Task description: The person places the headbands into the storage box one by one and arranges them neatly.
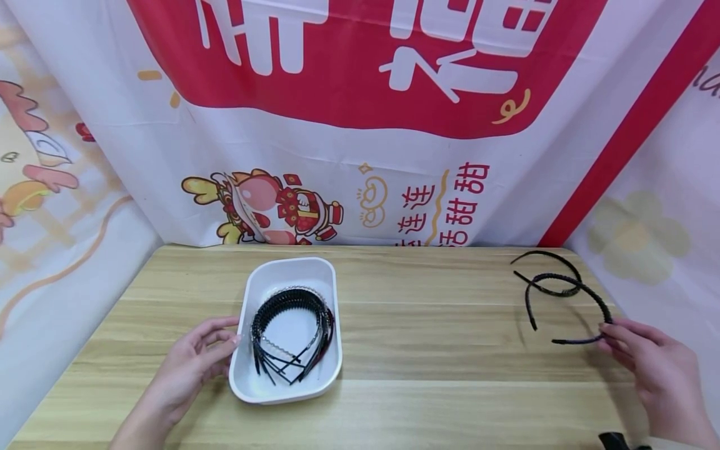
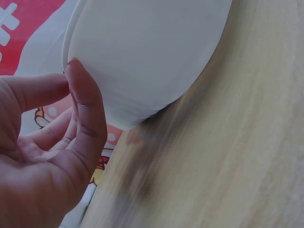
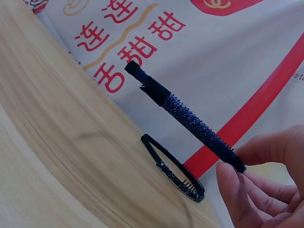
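My left hand (image 1: 188, 362) is at the left side of a white plastic bin (image 1: 289, 334). In the left wrist view its thumb and forefinger pinch the rim, the thumb lying along the outer wall. A bundle of black toothed headbands (image 1: 292, 297) lies in the bin, with a silvery wavy one and a dark red one among them. At the far right, my right hand (image 1: 655, 356) pinches a dark, glittery headband (image 3: 199, 126) by one side between thumb and fingers, held up off the table. Beyond it, another black glittery headband (image 3: 173, 178) with comb teeth lies on the table.
The wooden table (image 1: 427, 350) ends at a white and red printed cloth (image 1: 360, 150) hanging behind it. More printed cloth (image 1: 635, 187) closes the right side, near the headbands. A dark object (image 1: 613, 440) shows by the right wrist at the bottom edge.
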{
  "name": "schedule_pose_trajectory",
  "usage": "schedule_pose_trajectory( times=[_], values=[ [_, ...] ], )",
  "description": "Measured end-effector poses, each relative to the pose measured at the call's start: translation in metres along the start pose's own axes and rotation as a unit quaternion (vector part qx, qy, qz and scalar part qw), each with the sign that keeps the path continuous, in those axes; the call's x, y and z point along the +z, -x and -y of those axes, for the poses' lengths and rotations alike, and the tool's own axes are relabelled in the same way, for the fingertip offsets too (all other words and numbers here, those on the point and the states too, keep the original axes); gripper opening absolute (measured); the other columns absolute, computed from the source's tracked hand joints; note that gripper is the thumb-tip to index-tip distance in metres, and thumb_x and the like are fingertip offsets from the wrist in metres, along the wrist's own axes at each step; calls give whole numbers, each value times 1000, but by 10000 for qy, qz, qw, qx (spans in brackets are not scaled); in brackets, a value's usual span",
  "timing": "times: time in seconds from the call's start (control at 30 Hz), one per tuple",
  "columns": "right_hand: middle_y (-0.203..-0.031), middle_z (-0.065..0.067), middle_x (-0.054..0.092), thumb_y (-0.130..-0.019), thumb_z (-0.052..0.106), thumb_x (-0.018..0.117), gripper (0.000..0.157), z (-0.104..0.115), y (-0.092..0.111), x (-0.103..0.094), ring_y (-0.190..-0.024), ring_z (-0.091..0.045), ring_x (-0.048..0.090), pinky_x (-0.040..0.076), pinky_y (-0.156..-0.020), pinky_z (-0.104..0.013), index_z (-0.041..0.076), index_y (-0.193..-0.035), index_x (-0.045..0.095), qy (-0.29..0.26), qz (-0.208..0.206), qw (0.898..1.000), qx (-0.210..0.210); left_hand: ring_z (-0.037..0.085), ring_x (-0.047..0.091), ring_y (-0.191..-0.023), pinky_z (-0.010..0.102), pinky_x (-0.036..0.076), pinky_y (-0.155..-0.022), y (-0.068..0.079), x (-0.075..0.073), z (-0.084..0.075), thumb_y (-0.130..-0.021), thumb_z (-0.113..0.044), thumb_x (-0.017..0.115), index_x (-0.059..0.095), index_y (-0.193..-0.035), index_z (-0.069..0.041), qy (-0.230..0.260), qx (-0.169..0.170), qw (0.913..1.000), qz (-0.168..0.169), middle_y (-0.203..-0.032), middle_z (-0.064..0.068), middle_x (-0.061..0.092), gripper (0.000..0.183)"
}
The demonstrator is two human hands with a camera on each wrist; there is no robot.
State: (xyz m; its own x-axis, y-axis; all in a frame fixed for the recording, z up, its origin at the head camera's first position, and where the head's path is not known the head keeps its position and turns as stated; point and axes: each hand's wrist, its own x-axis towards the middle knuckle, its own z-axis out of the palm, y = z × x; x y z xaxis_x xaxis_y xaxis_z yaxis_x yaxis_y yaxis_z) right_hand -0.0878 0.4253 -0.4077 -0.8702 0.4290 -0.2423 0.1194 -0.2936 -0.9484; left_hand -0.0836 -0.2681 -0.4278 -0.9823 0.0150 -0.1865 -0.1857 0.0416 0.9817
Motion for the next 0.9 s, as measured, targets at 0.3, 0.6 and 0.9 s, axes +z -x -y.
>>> schedule_pose_trajectory(
  times=[0.3,0.6,0.9],
  values=[
    [-82,7,79,-92,-4,81,23,-1,2,11,-68,-12,78,65,-66,-25,17,-84,81,260,-123,9996,-14,13,72,-89,32,66,-78,0,0,0,-103,-10,71,61,-140,-16,-22,-22,10000,-16,-108,-5,71,39],
    [-81,1,81,-97,-14,68,35,-3,5,21,-69,-11,79,65,-66,-24,15,-86,83,-53,400,9989,-232,13,72,-89,33,66,-78,0,1,0,-103,-11,72,61,-140,-16,-30,-45,10000,-49,-108,-5,71,39],
    [-85,1,82,-95,-14,72,30,-5,6,27,-72,-12,80,66,-68,-26,13,-91,84,-103,567,9982,-188,14,72,-90,32,65,-78,0,1,0,-103,-10,71,60,-140,-17,-70,-72,9999,-21,-108,-5,71,39]
  ],
)
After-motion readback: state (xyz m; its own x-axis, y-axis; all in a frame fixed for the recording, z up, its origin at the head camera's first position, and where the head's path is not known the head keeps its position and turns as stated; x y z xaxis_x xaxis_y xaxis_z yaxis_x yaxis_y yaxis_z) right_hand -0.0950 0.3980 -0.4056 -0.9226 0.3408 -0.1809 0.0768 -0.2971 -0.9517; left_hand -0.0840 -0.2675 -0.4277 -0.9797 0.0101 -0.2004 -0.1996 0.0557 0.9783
